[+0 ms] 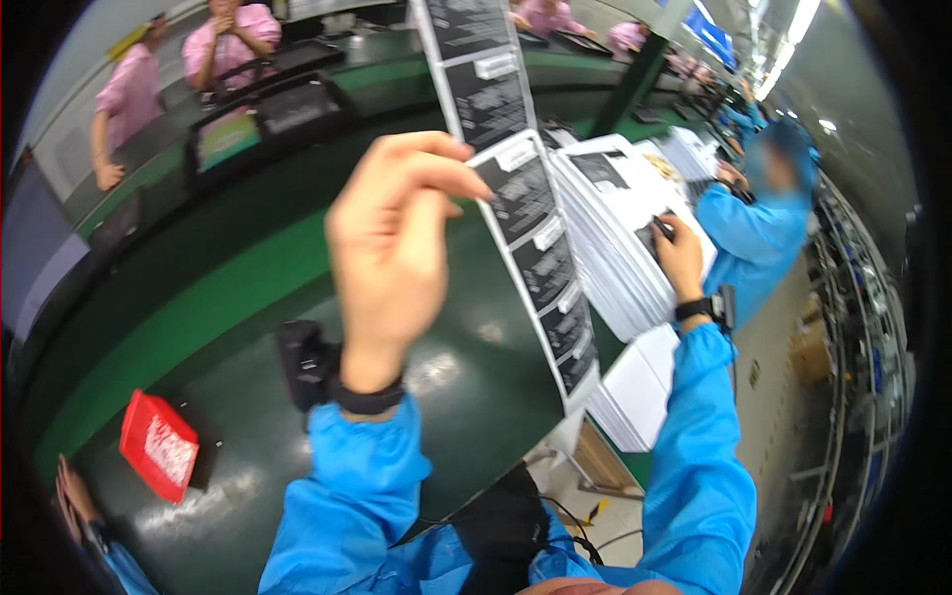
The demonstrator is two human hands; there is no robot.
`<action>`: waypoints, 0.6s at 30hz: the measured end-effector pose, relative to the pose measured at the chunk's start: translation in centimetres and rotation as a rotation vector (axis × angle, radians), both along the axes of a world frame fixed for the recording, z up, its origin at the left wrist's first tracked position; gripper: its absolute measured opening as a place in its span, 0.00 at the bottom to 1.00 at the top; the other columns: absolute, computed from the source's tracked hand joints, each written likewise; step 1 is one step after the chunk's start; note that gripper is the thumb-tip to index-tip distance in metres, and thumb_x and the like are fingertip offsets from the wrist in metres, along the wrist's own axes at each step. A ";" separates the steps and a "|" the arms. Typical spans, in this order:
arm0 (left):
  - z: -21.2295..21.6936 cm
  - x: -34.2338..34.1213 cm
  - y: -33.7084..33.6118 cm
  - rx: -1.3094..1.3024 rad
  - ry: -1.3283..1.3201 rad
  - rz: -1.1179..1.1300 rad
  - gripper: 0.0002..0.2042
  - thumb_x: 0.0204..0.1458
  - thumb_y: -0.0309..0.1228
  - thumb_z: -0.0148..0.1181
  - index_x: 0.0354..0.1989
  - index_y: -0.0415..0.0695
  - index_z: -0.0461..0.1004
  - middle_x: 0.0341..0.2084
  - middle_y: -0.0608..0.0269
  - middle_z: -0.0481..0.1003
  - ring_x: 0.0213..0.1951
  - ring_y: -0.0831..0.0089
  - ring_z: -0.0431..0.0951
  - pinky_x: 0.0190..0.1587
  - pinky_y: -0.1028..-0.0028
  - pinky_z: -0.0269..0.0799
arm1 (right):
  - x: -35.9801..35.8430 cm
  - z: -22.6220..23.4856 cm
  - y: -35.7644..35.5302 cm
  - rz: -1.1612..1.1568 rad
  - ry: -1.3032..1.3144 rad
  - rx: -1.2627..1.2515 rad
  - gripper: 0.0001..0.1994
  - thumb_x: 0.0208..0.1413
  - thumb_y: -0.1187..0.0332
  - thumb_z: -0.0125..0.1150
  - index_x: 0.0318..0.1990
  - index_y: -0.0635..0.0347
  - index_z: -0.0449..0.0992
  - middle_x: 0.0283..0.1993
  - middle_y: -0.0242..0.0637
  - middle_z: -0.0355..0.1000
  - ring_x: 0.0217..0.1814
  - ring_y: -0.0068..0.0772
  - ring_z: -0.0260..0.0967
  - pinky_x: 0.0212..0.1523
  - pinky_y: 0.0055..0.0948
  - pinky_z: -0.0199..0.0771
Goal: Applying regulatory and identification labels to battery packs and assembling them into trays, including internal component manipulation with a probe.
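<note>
Mostly black label strip (523, 201) (white-edged)

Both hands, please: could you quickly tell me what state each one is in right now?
Left hand: half-curled at the label strip; grip cannot be told.
Right hand: closed, holding a small black object.

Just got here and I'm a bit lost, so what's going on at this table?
A person's left hand is raised at the edge of a long black-and-white strip; how firm its grip is, I can't tell. The right hand holds a small dark thing over the white stack. A red box sits off to the left on the green table. A blue-clad co-worker is beyond the stack.
</note>
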State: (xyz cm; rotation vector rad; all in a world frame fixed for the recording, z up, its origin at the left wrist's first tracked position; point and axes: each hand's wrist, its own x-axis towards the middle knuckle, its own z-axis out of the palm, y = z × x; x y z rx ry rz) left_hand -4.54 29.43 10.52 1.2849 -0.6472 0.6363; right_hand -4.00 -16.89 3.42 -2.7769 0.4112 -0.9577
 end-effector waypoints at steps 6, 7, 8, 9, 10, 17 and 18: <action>0.1 0.3 -1.6 0.007 0.160 -0.171 0.17 0.71 0.28 0.42 0.59 0.40 0.77 0.52 0.56 0.78 0.45 0.74 0.78 0.47 0.73 0.74 | -0.5 0.8 0.8 0.005 0.005 0.022 0.11 0.59 0.62 0.68 0.45 0.55 0.85 0.34 0.49 0.82 0.36 0.54 0.80 0.39 0.47 0.75; 0.2 0.1 -1.6 0.052 0.138 -0.133 0.21 0.74 0.33 0.40 0.71 0.42 0.68 0.55 0.55 0.76 0.47 0.73 0.77 0.49 0.72 0.74 | -0.6 0.9 1.0 0.013 0.009 0.029 0.10 0.59 0.62 0.68 0.45 0.55 0.85 0.34 0.49 0.82 0.36 0.53 0.80 0.38 0.46 0.75; 0.3 -0.1 -1.6 0.035 0.120 -0.171 0.24 0.74 0.36 0.40 0.74 0.41 0.64 0.59 0.53 0.75 0.51 0.71 0.76 0.52 0.70 0.73 | -0.7 1.1 1.2 0.007 0.009 0.046 0.10 0.59 0.63 0.68 0.45 0.55 0.85 0.34 0.49 0.82 0.36 0.53 0.80 0.38 0.46 0.75; 0.5 -0.1 -1.5 -0.050 0.143 -0.318 0.26 0.74 0.40 0.39 0.75 0.41 0.62 0.61 0.52 0.73 0.54 0.68 0.76 0.54 0.68 0.73 | -0.7 1.2 1.3 0.014 -0.002 0.039 0.10 0.59 0.64 0.68 0.45 0.56 0.85 0.34 0.49 0.82 0.36 0.53 0.80 0.39 0.46 0.75; 0.6 -0.3 -1.3 -0.135 0.171 -0.465 0.28 0.74 0.43 0.39 0.76 0.40 0.59 0.63 0.51 0.72 0.57 0.66 0.75 0.56 0.66 0.72 | -0.7 1.2 1.5 -0.003 0.004 0.036 0.10 0.59 0.64 0.68 0.44 0.56 0.85 0.34 0.49 0.82 0.36 0.52 0.81 0.39 0.46 0.76; 1.0 -0.3 -0.4 -0.750 0.382 -1.304 0.41 0.70 0.64 0.32 0.80 0.45 0.49 0.77 0.44 0.54 0.75 0.49 0.59 0.74 0.49 0.59 | -0.9 1.5 2.1 -0.016 0.011 0.052 0.10 0.59 0.66 0.67 0.46 0.57 0.85 0.36 0.50 0.82 0.38 0.53 0.81 0.40 0.46 0.76; 1.0 -0.2 -0.5 -0.784 0.385 -1.358 0.41 0.70 0.65 0.31 0.80 0.45 0.50 0.77 0.45 0.56 0.75 0.52 0.60 0.74 0.50 0.59 | -0.9 1.6 2.1 0.010 0.009 0.043 0.10 0.59 0.66 0.67 0.46 0.57 0.85 0.36 0.50 0.83 0.39 0.53 0.81 0.41 0.46 0.76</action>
